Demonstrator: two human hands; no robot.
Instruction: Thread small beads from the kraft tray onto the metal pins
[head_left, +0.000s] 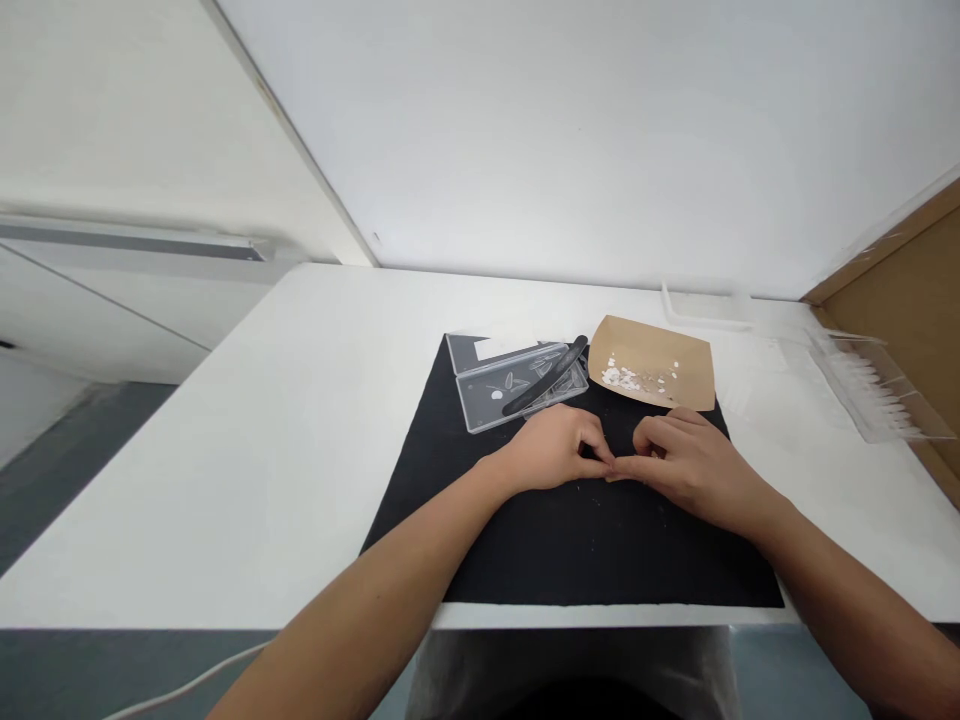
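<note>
Both hands meet over a black mat (540, 560). My left hand (559, 447) is closed in a pinch, thumb and index finger pressed together. Its fingertips touch those of my right hand (682, 458), whose fingers are curled in. Whatever lies between the fingertips is too small to make out. Just beyond my left hand is an open clear plastic case (480, 405) with small clear pieces inside. A dark curved nail file (547, 378) rests across the case. Past my right hand stands a brown paper tray (660, 345) holding small white bits.
The mat lies on a white table (225, 480) against a wall. On the right is a clear plastic box (874, 390) of pale pieces, and behind the paper tray a white tray (705, 310). Tiny specks dot the mat. A white cable (187, 685) hangs below the table edge.
</note>
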